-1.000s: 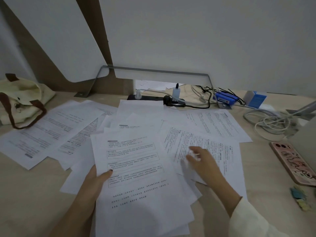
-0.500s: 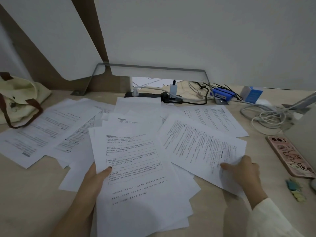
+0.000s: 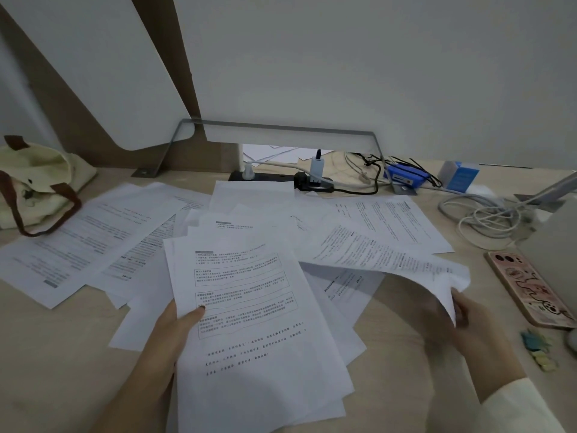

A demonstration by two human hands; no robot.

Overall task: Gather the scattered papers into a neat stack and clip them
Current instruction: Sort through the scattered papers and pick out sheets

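Note:
Several printed white sheets lie fanned across the wooden desk (image 3: 62, 354). My left hand (image 3: 170, 335) grips the left edge of a loose stack of papers (image 3: 256, 323) near the front, thumb on top. My right hand (image 3: 471, 323) pinches the near corner of one printed sheet (image 3: 384, 254), and that corner curls up off the desk. More loose sheets (image 3: 78, 242) spread out to the left, and another sheet (image 3: 396, 220) lies at the right rear. Small coloured clips (image 3: 538, 350) sit at the desk's right edge.
A cream tote bag (image 3: 34, 189) with brown straps sits at the far left. A phone in a pink case (image 3: 527, 289) lies on the right. At the back stand a power strip (image 3: 281, 178) with plugs, a blue box (image 3: 459, 176) and coiled white cables (image 3: 487, 220).
My right hand slid from the middle of the right-hand sheet to its near corner and lifted that corner off the desk. My left hand kept its hold on the stack.

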